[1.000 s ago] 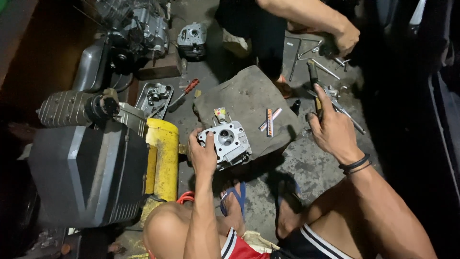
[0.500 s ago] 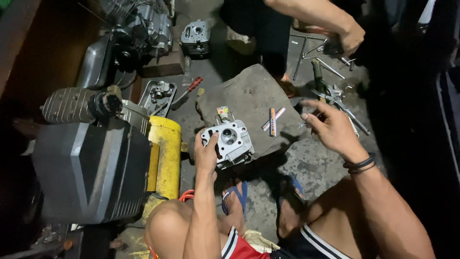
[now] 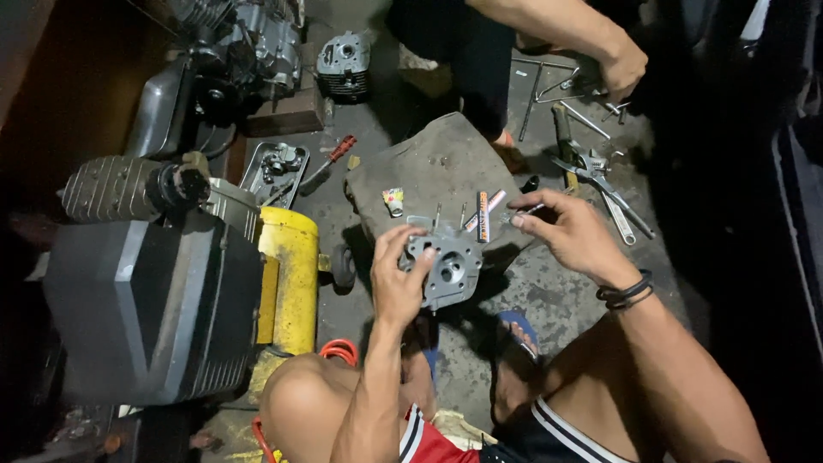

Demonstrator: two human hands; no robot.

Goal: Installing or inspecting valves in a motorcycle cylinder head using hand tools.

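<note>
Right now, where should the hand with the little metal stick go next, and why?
Probably bring the right hand with its thin metal pin down to the cylinder head: the left hand grips the head, its holes face up, and the pin hovers just beside it.

Bare arms, no sleeves. Black wristbands (image 3: 626,293) on right wrist. Dark shorts (image 3: 549,433) with white stripes, red-white trim beside them. Blue flip-flops (image 3: 519,330) below the wristbands, knees bare.
</note>
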